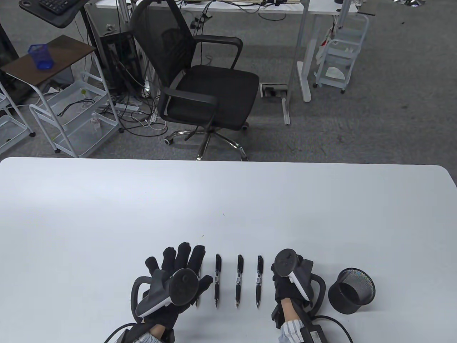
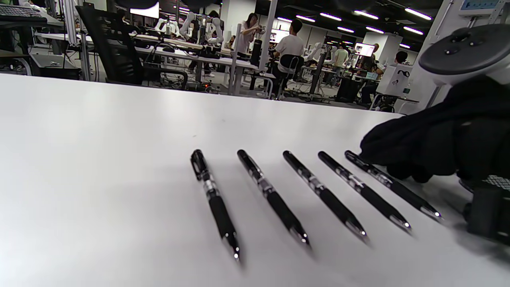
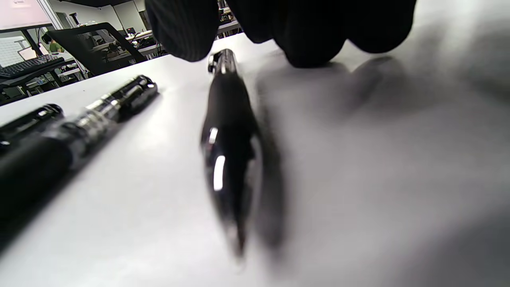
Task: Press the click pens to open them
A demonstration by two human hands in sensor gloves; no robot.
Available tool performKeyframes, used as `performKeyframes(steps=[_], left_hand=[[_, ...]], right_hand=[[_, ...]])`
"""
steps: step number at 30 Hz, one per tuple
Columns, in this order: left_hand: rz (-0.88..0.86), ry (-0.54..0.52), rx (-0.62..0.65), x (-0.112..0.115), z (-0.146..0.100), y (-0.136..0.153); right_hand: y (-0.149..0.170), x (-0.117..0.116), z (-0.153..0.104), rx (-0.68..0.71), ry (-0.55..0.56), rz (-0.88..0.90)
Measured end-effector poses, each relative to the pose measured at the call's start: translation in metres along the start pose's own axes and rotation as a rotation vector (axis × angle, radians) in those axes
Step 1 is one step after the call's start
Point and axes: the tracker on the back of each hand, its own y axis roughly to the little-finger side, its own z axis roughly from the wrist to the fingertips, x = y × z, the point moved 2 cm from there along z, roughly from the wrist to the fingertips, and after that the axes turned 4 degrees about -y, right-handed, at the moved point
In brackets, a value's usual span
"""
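Pens (image 2: 279,197) lie in a parallel row near the tabletop's (image 1: 228,200) front edge, tips toward that edge, five countable in the left wrist view. Broad bare surface stretches behind them to the far edge. Left hand (image 1: 175,277), fingers spread flat, covers the leftmost pen from above. Right hand (image 1: 291,277) is curled over the rightmost pen (image 3: 229,131); whether it grips cannot be told. Mesh cup (image 1: 351,291) stands near the front right corner.
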Motion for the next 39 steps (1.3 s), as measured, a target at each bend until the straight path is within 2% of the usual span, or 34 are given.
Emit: performKeyframes(steps=[9,14,20,25,30,34,39], left_hand=[[0.003,-0.002,0.001,0.000,-0.001,0.000],[0.004,-0.007,0.002,0.000,-0.001,-0.001],[0.005,-0.015,0.000,-0.001,-0.002,0.000],[0.006,-0.026,-0.001,-0.001,-0.002,0.001],[0.008,-0.034,0.000,-0.002,-0.003,0.002],[0.010,-0.041,-0.002,-0.002,-0.003,0.003],[0.018,-0.051,-0.001,-0.002,-0.003,0.003]], right_hand=[[-0.013,0.029,-0.017,0.077,0.108,0.096],[-0.026,0.058,-0.038,0.167,0.243,0.142],[-0.051,0.081,-0.069,0.362,0.384,0.149],[-0.073,0.084,-0.088,0.521,0.430,0.125],[-0.087,0.081,-0.101,0.639,0.398,0.057],[-0.095,0.066,-0.100,0.733,0.298,0.009],[-0.102,0.048,-0.091,0.767,0.177,-0.033]])
